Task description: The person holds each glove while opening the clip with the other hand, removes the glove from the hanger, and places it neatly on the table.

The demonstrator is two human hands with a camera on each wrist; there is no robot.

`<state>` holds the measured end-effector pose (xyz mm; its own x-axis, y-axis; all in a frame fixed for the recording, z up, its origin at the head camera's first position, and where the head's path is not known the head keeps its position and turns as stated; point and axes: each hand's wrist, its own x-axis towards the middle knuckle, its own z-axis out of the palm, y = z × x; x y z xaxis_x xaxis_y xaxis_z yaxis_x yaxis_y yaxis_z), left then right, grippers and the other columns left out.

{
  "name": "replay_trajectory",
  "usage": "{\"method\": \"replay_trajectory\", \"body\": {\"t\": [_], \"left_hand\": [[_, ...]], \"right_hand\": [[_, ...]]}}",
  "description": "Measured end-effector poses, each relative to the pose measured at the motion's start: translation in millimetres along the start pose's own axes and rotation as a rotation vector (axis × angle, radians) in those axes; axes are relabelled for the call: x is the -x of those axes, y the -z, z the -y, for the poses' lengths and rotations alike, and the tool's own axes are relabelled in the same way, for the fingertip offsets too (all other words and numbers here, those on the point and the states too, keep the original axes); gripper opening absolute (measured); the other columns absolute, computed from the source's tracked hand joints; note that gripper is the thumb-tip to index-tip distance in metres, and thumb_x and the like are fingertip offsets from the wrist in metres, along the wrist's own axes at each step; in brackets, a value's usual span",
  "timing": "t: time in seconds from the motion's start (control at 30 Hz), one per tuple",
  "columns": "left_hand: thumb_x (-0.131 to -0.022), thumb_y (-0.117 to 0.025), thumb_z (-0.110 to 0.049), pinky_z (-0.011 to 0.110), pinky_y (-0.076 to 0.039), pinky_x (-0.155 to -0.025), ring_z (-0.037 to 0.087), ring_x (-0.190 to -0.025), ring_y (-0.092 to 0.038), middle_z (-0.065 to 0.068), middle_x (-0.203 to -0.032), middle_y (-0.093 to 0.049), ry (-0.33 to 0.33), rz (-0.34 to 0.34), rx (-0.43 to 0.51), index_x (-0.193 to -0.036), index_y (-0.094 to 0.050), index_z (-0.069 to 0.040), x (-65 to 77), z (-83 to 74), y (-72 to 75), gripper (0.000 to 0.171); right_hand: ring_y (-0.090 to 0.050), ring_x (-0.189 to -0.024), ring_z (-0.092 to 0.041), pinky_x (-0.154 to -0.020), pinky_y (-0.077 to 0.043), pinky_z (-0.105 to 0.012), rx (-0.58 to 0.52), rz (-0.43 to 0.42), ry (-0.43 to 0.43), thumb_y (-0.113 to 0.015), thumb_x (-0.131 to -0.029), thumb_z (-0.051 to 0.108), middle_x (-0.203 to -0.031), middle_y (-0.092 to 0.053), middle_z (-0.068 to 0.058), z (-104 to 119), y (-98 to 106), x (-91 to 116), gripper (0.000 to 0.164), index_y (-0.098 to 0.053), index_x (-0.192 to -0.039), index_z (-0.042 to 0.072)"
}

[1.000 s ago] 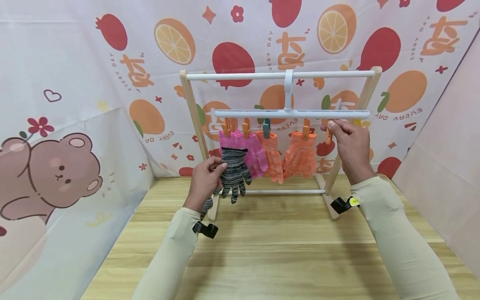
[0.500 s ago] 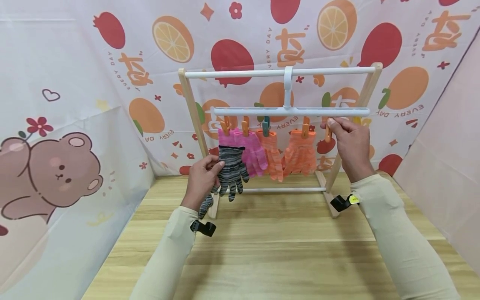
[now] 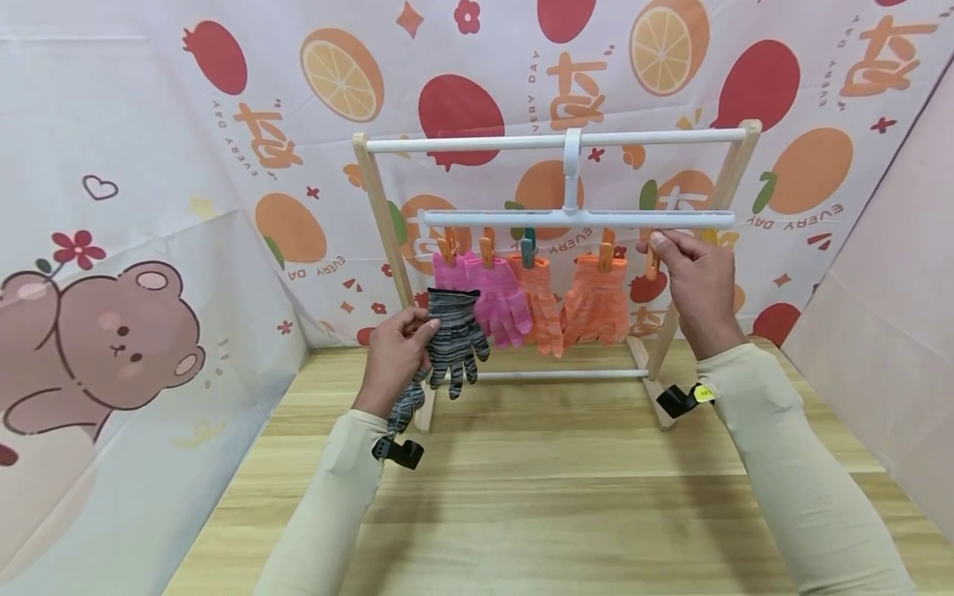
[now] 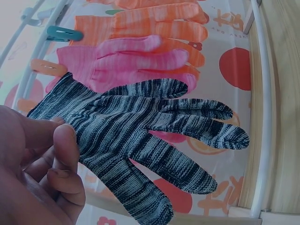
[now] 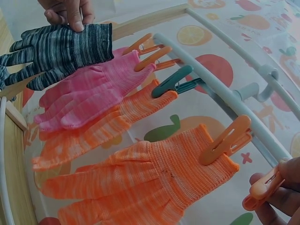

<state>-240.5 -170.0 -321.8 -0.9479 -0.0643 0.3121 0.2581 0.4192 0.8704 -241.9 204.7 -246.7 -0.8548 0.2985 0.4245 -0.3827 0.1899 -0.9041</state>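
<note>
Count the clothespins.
5: two orange pins on pink gloves, a teal pin and third orange pin on orange gloves, a fourth orange pin in the right hand. More may be hidden.

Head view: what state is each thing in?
Left hand: pinching upper striped glove
Right hand: gripping rightmost clip
Upper striped glove: held, unclipped
Lower striped glove: partly hidden
Pink gloves: clipped, hanging
Orange gloves: clipped, hanging
Rightmost clip: no glove in it
Teal clip: on orange glove
Other orange clips: on gloves
Hanger: hooked on rack
Rack: upright
</note>
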Motion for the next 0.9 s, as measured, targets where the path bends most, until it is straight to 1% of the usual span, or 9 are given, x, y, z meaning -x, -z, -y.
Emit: {"method": "replay_trajectory", "body": {"t": [0.13, 0.2, 0.3, 0.43, 0.53, 0.67, 0.77, 0.9], "left_hand": [[-0.101, -0.067, -0.026, 0.032, -0.047, -0.048, 0.042, -0.059, -0.062, 0.011, -0.080, -0.066, 0.018, -0.009, -0.005, -0.113, -0.069, -0.011, -0.7, 1.9, 4.2, 0.019], [-0.101, -0.066, -0.025, 0.031, -0.045, -0.047, 0.043, -0.059, -0.062, 0.011, -0.078, -0.064, 0.019, -0.018, -0.009, -0.112, -0.069, -0.012, -0.8, 3.4, 6.4, 0.017], [-0.102, -0.066, -0.023, 0.031, -0.045, -0.046, 0.039, -0.056, -0.061, 0.012, -0.076, -0.063, 0.010, -0.019, -0.013, -0.111, -0.068, -0.010, -0.8, 6.0, 8.7, 0.016], [-0.101, -0.066, -0.022, 0.031, -0.045, -0.045, 0.039, -0.054, -0.061, 0.013, -0.077, -0.064, 0.003, -0.019, -0.003, -0.111, -0.068, -0.008, -0.7, 8.4, 10.3, 0.017], [-0.101, -0.066, -0.023, 0.030, -0.045, -0.045, 0.038, -0.054, -0.061, 0.013, -0.077, -0.064, 0.010, -0.025, 0.002, -0.111, -0.069, -0.008, -0.9, 9.9, 11.6, 0.017], [-0.101, -0.066, -0.023, 0.036, -0.049, -0.047, 0.030, -0.051, -0.060, 0.012, -0.080, -0.065, 0.027, -0.026, 0.002, -0.112, -0.069, -0.008, -1.0, 12.2, 13.5, 0.019], [-0.101, -0.067, -0.024, 0.041, -0.051, -0.050, 0.027, -0.051, -0.059, 0.012, -0.082, -0.066, 0.032, -0.024, 0.003, -0.114, -0.069, -0.007, -1.0, 13.8, 14.7, 0.022], [-0.101, -0.066, -0.026, 0.037, -0.050, -0.049, 0.027, -0.051, -0.060, 0.013, -0.081, -0.066, 0.021, -0.023, 0.001, -0.116, -0.069, -0.007, -1.1, 15.5, 16.2, 0.024]], "right_hand": [[-0.056, -0.115, -0.013, -0.093, -0.042, -0.031, 0.009, 0.000, 0.008, -0.067, -0.099, 0.032, -0.088, -0.075, 0.013, 1, -1, -1, 0.034, -0.075, -0.121, 0.008], [-0.056, -0.116, -0.013, -0.096, -0.043, -0.032, 0.007, 0.004, 0.009, -0.067, -0.099, 0.032, -0.088, -0.075, 0.013, 2, -1, -1, 0.034, -0.075, -0.122, 0.008], [-0.056, -0.114, -0.013, -0.100, -0.043, -0.036, -0.001, 0.004, 0.000, -0.068, -0.099, 0.032, -0.087, -0.075, 0.013, 2, 0, 0, 0.035, -0.074, -0.124, 0.008], [-0.056, -0.112, -0.014, -0.100, -0.043, -0.035, 0.006, 0.000, -0.002, -0.068, -0.099, 0.033, -0.089, -0.075, 0.012, 1, 2, 0, 0.036, -0.074, -0.125, 0.009], [-0.057, -0.112, -0.014, -0.100, -0.043, -0.035, 0.006, 0.000, 0.001, -0.068, -0.099, 0.033, -0.093, -0.076, 0.008, 1, 3, 1, 0.035, -0.074, -0.125, 0.010], [-0.057, -0.112, -0.014, -0.099, -0.043, -0.034, -0.007, -0.001, -0.001, -0.068, -0.098, 0.031, -0.095, -0.077, 0.003, 0, 3, 0, 0.035, -0.074, -0.124, 0.009], [-0.057, -0.111, -0.015, -0.098, -0.042, -0.034, -0.019, 0.001, -0.003, -0.068, -0.098, 0.031, -0.095, -0.077, 0.002, 1, 3, 0, 0.035, -0.074, -0.124, 0.008], [-0.057, -0.111, -0.014, -0.098, -0.042, -0.034, -0.014, -0.002, -0.007, -0.068, -0.098, 0.031, -0.095, -0.077, 0.004, 1, 4, 0, 0.035, -0.074, -0.123, 0.008]]}}
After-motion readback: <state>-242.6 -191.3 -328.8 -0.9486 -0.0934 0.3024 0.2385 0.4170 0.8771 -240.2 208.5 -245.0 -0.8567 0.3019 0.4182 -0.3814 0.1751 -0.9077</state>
